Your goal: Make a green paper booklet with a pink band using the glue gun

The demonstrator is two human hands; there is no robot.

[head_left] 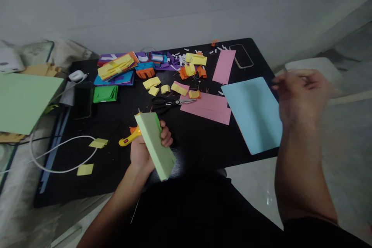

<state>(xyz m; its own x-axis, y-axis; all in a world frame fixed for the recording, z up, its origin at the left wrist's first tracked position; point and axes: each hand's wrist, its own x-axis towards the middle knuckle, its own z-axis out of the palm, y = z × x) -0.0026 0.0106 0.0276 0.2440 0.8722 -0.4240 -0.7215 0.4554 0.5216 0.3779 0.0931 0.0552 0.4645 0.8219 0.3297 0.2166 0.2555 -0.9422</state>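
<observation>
My left hand point(142, 153) is closed around a light green folded paper block point(157, 145), tilted, with a brighter green strip along its far edge. Just behind that hand lies a yellow hot glue gun point(130, 137) with an orange trigger, partly hidden by the paper. Raised over the table's right edge, my right hand point(303, 95) is smeared by motion. Its fingers look bent, but whether they hold anything is unclear. Nearest to it is a stack of light blue paper sheets point(252, 114). Black-handled scissors point(174, 102) rest partly on pink paper strips point(207, 108).
Folded paper bundles in yellow point(117, 66), blue and green point(105, 93) sit at the back left. Yellow pieces and white scraps point(181, 60) litter the middle. A phone point(241, 56) lies back right, another phone point(83, 100) left. A white cable point(62, 171) loops across the left side.
</observation>
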